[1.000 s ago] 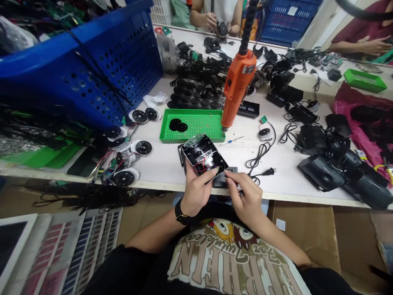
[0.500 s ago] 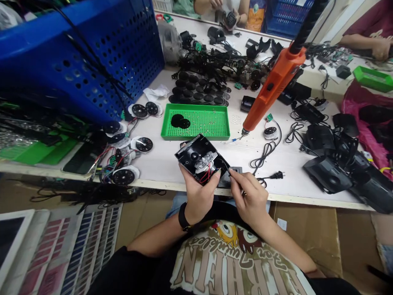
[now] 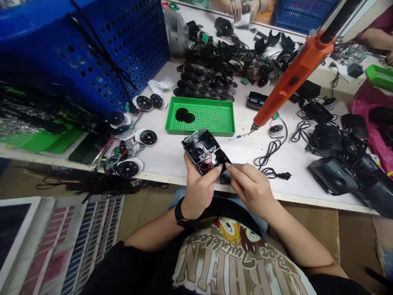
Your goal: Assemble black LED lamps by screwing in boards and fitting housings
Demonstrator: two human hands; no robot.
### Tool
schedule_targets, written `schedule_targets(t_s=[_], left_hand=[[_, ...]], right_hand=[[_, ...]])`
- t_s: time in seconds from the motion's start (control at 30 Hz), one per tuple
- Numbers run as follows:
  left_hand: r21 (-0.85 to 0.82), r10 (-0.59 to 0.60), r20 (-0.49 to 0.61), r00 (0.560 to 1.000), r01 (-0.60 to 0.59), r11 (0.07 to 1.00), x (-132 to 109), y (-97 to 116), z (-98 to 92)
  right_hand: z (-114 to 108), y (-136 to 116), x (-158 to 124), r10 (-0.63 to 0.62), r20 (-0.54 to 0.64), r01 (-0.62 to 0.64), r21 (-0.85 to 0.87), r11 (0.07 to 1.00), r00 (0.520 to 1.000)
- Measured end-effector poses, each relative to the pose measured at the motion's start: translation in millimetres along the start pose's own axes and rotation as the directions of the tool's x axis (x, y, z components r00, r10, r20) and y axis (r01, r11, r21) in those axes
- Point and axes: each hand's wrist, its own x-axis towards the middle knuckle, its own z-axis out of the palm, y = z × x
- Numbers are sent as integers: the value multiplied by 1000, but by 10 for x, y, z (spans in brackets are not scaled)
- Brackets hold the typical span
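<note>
My left hand (image 3: 198, 190) grips a black plastic housing (image 3: 193, 148) from below, its thumb pressed on the near edge. Inside the housing sit a clear plastic part (image 3: 204, 152) and thin red wires (image 3: 206, 163). At the housing's near right corner my right hand (image 3: 253, 186) is closed in a pinch; what lies between its fingertips is hidden. Under the hands, a dark flat piece (image 3: 225, 178) lies partly covered on the table edge. Just beyond the housing is a green perforated tray (image 3: 231, 123) with small screws and black discs (image 3: 185, 116).
An orange electric screwdriver (image 3: 288, 84) hangs over the table, right of the tray. A blue crate (image 3: 129, 45) stands at left, near wired round parts (image 3: 147, 137). Black housings (image 3: 330, 176) and a plugged cord (image 3: 270, 149) lie at right. Other people's hands (image 3: 242, 10) are across the table.
The housing has tilted in my left hand, and a clear round part now shows at its far end. My right fingertips have moved closer to its corner. The whole view has shifted slightly.
</note>
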Motion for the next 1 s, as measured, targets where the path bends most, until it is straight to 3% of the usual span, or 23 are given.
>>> schedule_targets(t_s=[0.27,0.37,0.5,0.6,0.77,0.9,1.0], left_hand=[[-14,-194,97,976,196,980,73,100,-76],[-46,-188,142,972,196,979,71,121,-23],[-36,8,90,996,-5,999,19,33,28],[72,190,41,981,-192,979,-27,-62,20],[283,423,29,906,-413,866,-83,-74,58],[414,571,60,819,-541,732,-71,-184,63],[484,649,75,757,-597,640,-27,-378,-18]], right_hand=[[-230,255,50,-165,203,151,85,985,965],[-259,216,37,-102,164,89,86,992,981],[-166,51,0,119,-33,-114,119,986,992],[-84,-18,-13,168,-83,-167,27,986,982],[-14,-47,31,222,-76,-225,-22,974,972],[13,-70,102,331,-47,-321,144,936,943],[7,-48,181,463,48,-451,333,828,885]])
